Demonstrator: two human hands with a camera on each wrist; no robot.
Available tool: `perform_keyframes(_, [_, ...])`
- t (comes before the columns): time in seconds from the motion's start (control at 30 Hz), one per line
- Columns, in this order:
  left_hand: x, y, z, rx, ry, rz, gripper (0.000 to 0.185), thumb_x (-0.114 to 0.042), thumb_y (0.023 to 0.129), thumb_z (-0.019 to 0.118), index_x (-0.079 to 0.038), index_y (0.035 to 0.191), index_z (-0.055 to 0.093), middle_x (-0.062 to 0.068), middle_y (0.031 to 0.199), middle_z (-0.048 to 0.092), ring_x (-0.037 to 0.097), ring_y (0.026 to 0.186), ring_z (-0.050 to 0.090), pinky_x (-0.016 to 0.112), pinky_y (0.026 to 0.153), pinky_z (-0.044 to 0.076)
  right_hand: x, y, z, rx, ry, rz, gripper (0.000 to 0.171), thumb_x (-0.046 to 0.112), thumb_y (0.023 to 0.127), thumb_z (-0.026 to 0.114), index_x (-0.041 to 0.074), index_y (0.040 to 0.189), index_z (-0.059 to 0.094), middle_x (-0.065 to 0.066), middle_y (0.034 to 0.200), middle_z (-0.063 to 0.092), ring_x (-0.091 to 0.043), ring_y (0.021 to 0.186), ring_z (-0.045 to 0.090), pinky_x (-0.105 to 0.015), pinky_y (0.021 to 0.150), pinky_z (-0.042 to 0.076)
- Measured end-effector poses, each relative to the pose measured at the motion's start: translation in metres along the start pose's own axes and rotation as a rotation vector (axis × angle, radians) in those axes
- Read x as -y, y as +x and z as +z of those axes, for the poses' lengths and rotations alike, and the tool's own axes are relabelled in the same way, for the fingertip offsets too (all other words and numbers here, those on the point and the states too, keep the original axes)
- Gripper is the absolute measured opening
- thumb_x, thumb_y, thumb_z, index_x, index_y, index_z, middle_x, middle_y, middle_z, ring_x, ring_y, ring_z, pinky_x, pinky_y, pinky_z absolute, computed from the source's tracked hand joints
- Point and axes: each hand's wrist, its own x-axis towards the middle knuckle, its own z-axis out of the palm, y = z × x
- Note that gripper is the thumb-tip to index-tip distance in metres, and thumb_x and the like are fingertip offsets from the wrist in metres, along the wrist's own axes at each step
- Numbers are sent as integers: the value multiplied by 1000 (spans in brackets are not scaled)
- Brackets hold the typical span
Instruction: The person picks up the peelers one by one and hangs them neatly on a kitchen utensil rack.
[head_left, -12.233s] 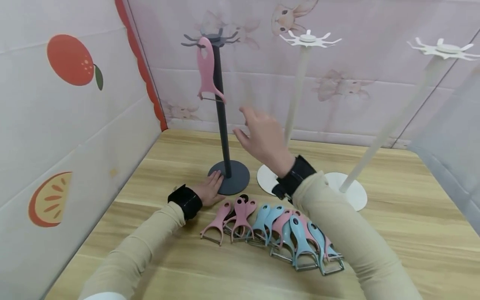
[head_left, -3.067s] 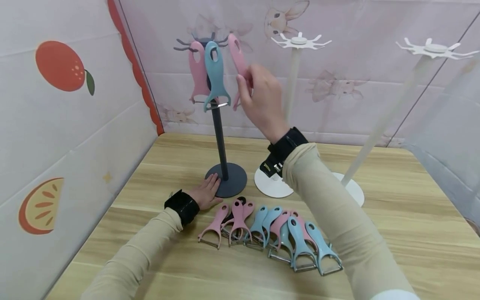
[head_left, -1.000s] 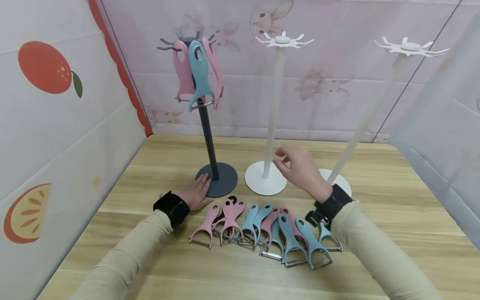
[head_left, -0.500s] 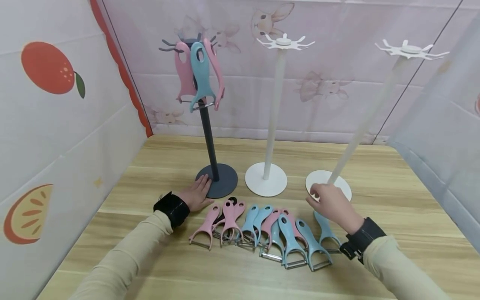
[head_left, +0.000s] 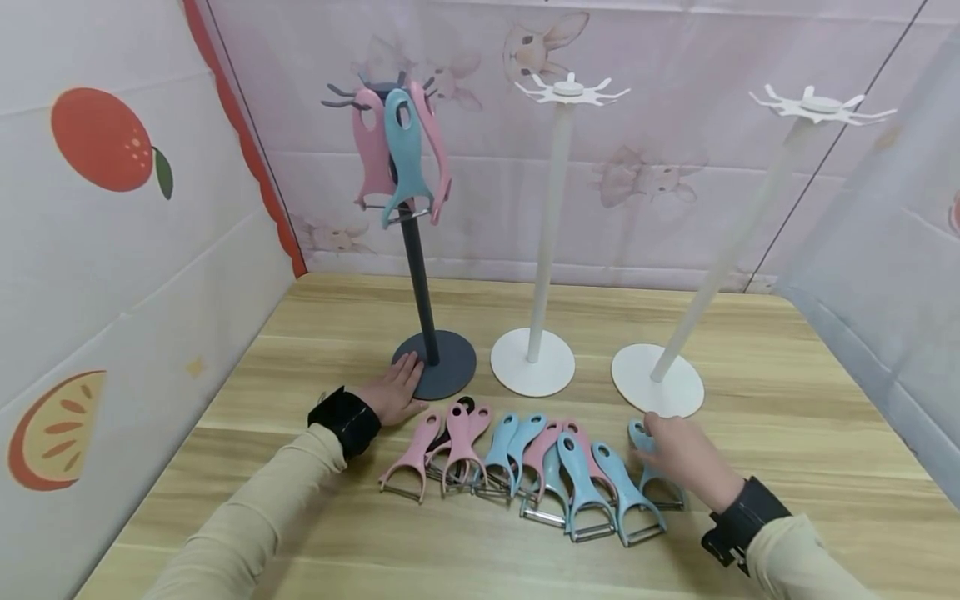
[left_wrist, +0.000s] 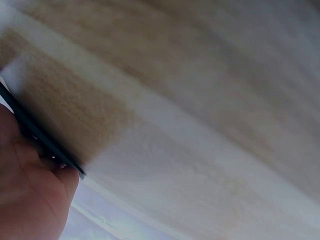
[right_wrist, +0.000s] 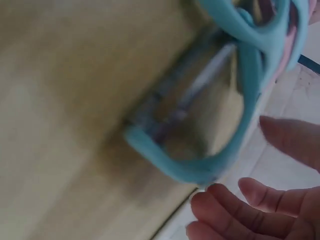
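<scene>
My left hand [head_left: 392, 390] lies with extended fingers on the round base [head_left: 450, 367] of the dark grey stand. In the left wrist view, the hand [left_wrist: 35, 190] meets the base's thin dark edge [left_wrist: 45, 132]. My right hand [head_left: 686, 454] is at the handle of the rightmost blue peeler [head_left: 643, 435], partly covering it. The right wrist view shows that peeler's blue head [right_wrist: 195, 167] and metal blade, with thumb and fingers [right_wrist: 220, 212] apart beside it. Pink and blue peelers, one black among them, lie in a row; a blue peeler [head_left: 406, 154] and two pink ones hang from the grey stand's hooks.
Two white stands with hooked tops stand to the right, the middle one's base [head_left: 532, 379] and the right one's base [head_left: 637, 379] behind the peeler row. A patterned cloth wall [head_left: 480, 217] rises behind the wooden table [head_left: 337, 533], another at the left.
The third peeler, pink, was hung on the grey stand. My right hand then moved away from the stand, right and down to the rightmost blue peeler. The left hand stays on the base.
</scene>
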Motion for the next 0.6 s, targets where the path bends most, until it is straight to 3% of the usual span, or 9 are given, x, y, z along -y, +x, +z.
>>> perform_keyframes(0.17, [1, 1, 2, -1, 20, 1, 67, -34, 97, 40, 13, 138, 19, 32, 145, 8, 41, 134, 6, 45, 107, 16, -2, -1, 6, 22, 25, 55, 23, 5, 69, 73, -2, 83, 56, -2, 65, 46, -14, 55, 43, -27, 46, 37])
perform_keyframes(0.47, [4, 2, 4, 3, 26, -2, 68, -35, 97, 39, 12, 139, 17, 31, 145, 7, 40, 135, 4, 45, 107, 16, 1, 1, 6, 16, 70, 62, 17, 3, 68, 69, 4, 71, 52, -1, 59, 42, -14, 51, 40, -27, 44, 34])
perform_keyframes(0.6, [2, 1, 2, 7, 22, 3, 67, -34, 97, 40, 13, 139, 18, 32, 145, 7, 41, 134, 5, 45, 107, 16, 6, 5, -2, -43, 65, 48, 15, 6, 69, 68, 2, 72, 54, -1, 58, 47, -13, 49, 43, -26, 42, 35])
